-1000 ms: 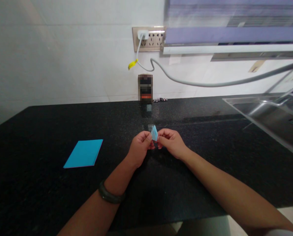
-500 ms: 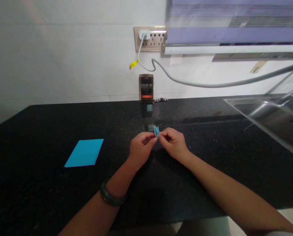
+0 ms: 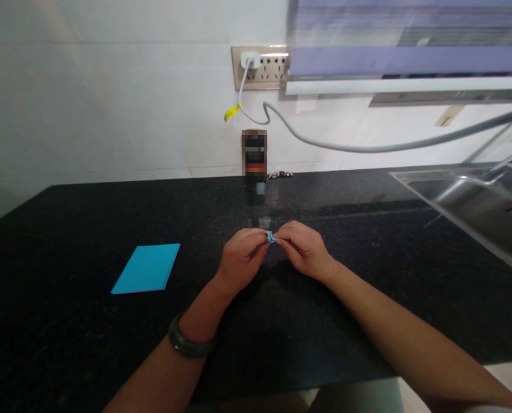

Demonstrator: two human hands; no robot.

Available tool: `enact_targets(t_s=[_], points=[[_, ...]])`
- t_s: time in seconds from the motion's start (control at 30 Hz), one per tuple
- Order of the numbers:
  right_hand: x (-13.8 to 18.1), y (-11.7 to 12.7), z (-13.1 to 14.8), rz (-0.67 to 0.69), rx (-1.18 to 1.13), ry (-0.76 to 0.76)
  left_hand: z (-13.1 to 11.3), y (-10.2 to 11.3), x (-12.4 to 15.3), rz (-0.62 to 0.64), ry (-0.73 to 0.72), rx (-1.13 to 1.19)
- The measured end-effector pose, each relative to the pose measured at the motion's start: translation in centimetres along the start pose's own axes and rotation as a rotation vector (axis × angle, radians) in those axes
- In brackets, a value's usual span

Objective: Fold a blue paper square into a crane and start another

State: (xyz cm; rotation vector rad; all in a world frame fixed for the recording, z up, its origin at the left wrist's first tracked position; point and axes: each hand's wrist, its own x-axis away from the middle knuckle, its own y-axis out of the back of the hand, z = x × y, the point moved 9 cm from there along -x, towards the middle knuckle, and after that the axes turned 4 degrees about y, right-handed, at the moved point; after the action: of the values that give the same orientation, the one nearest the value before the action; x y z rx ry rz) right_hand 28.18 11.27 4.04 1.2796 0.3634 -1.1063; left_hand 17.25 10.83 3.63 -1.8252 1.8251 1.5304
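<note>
A small folded piece of light blue paper [image 3: 271, 236] is pinched between both of my hands over the middle of the black countertop [image 3: 66, 338]. My left hand [image 3: 241, 256], with a dark bracelet on its wrist, grips it from the left with closed fingers. From the right, my right hand [image 3: 304, 249] pinches the same piece. Only a sliver of the paper shows between my fingertips.
A stack of blue paper sheets [image 3: 147, 268] lies flat on the counter to the left. A small dark box [image 3: 254, 154] stands against the wall below a socket strip [image 3: 260, 67], from which a grey cable [image 3: 367, 146] runs right. A steel sink [image 3: 475, 201] is at the right.
The blue paper stood up as a visible flap between my fingers; now it is pressed down and almost hidden. Both hands have closed in on it and dropped slightly.
</note>
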Motion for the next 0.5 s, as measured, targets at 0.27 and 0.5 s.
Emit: enact_targets(t_s=[0.27, 0.5], points=[[0.3, -0.1, -0.2, -0.003, 0.003, 0.002, -0.9, -0.2, 0.1, 0.056, -0.136, -0.082], [0.4, -1.0, -0.3, 0.091, -0.011, 0.015, -0.6, -0.2, 0.1, 0.048, -0.132, -0.103]])
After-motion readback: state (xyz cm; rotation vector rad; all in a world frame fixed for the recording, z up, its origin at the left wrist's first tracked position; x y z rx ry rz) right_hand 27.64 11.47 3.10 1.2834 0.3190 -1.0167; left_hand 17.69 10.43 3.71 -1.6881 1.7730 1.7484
